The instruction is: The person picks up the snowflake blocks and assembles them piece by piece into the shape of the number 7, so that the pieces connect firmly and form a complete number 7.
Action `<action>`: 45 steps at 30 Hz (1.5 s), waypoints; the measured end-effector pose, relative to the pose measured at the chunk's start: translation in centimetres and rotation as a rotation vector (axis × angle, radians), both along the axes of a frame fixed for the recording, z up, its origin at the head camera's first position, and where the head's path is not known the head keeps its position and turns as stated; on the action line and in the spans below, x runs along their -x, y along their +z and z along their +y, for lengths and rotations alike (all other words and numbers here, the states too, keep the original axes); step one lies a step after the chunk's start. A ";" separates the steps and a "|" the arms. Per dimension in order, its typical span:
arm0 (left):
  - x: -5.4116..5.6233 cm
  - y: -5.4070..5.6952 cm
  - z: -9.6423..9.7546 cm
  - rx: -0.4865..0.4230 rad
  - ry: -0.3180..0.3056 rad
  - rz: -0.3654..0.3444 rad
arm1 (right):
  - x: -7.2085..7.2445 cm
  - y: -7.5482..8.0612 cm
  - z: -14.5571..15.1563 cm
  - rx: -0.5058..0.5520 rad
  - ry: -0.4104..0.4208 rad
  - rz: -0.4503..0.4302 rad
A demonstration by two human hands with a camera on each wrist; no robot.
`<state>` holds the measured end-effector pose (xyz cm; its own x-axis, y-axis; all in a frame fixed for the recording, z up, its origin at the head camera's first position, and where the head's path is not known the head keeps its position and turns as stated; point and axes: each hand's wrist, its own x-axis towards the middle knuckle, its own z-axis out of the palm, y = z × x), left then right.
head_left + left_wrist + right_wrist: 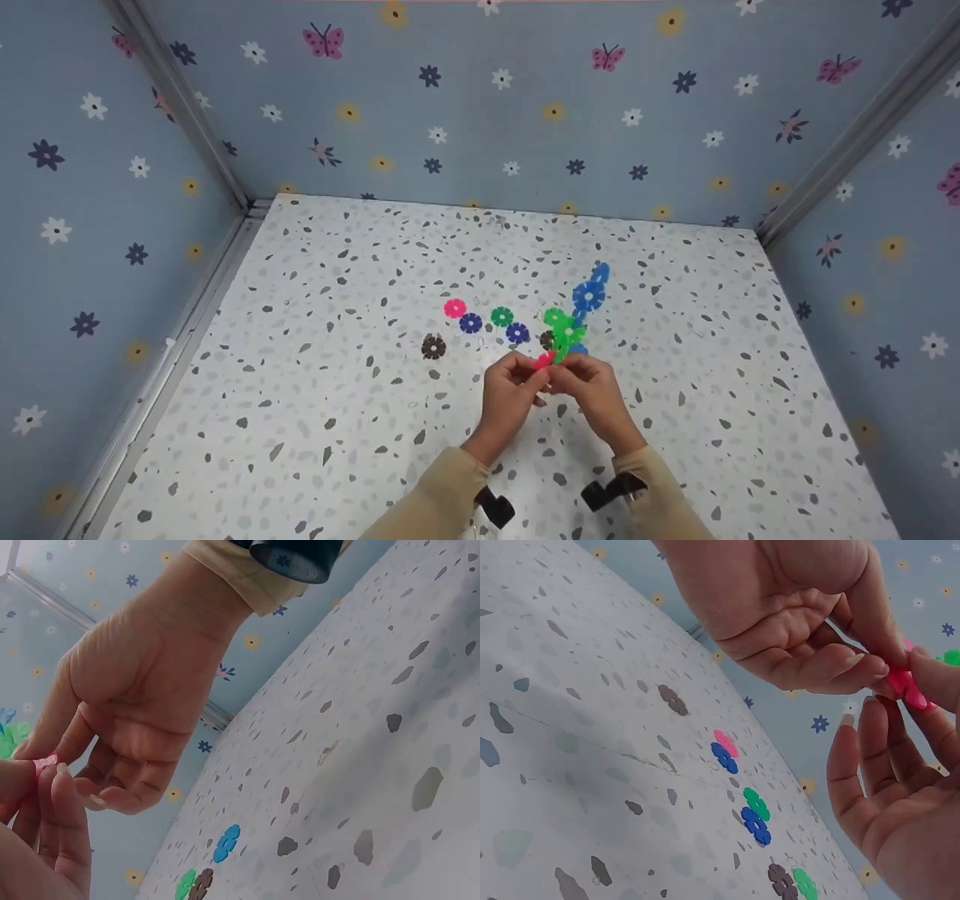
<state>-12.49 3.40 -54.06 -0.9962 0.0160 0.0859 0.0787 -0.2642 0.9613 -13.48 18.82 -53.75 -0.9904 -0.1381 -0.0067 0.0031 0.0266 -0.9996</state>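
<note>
Just below centre, left hand (510, 391) and right hand (598, 388) pinch the pink piece (545, 361), likely light, stiff, best gripped by its rim!

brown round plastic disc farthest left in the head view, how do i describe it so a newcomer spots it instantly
On the white speckled table, find the person's left hand. Beyond it and to its left lies a dark brown, round, notched plastic disc. It is the leftmost loose piece; the other brown, notched plastic disc sits by the bright green joined plastic pieces.
</note>
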 end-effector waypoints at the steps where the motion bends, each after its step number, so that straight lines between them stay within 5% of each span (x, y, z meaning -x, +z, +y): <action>1: 0.1 0.0 -0.2 0.008 -0.012 -0.001 | 0.0 0.0 0.0 -0.010 -0.005 0.012; 5: 0.3 -0.1 -1.0 0.098 -0.059 -0.004 | 0.1 0.2 0.0 -0.026 -0.015 0.020; 7: 0.2 0.6 -1.5 0.142 -0.087 0.011 | 0.3 0.3 0.1 -0.023 -0.020 0.003; 13: 1.3 -0.1 -2.9 0.233 -0.136 0.047 | 0.4 0.4 0.6 -0.012 -0.048 -0.019; 26: 5.8 -4.0 -9.9 0.492 0.077 -0.060 | 0.3 -0.4 1.5 0.005 -0.047 -0.031; 32: 7.2 -5.0 -12.5 0.615 0.147 -0.104 | 0.3 -0.5 1.5 0.040 -0.056 -0.023; 39: 8.1 -6.2 -14.1 0.804 0.130 -0.261 | 0.1 -0.5 1.4 0.055 -0.060 -0.036; 45: 8.6 -6.4 -14.0 0.914 0.121 -0.279 | 0.3 -0.4 1.3 0.067 -0.069 -0.057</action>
